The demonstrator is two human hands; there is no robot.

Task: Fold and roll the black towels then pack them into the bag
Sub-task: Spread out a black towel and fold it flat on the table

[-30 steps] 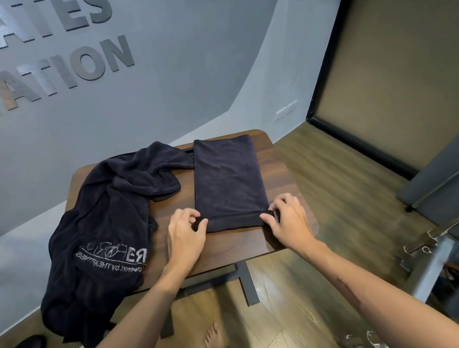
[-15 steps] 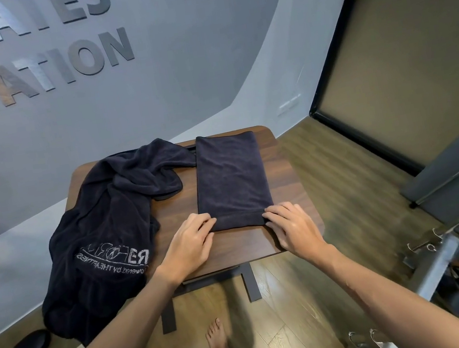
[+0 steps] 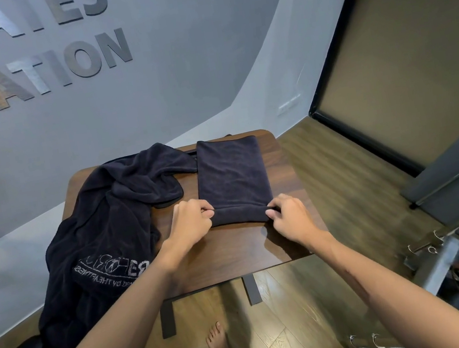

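We see one dark wooden surface [image 3: 235, 251] on plank flooring [image 3: 345, 184] beside a grey wall. Two black towels: folded rectangular black towel [image 3: 232, 179], near edge pinched by left hand [image 3: 191, 225] and right hand [image 3: 290, 218]; crumpled printed black towel [image 3: 103, 225] alongside.

A: Wall lettering [image 3: 32, 73] cut off by the top and left edges. Crumpled towel [image 3: 102, 240] hides the worktop's [image 3: 235, 251] left side.

B: Its print is partly legible only. Metal frame [image 3: 436, 257], lower right, blurred.
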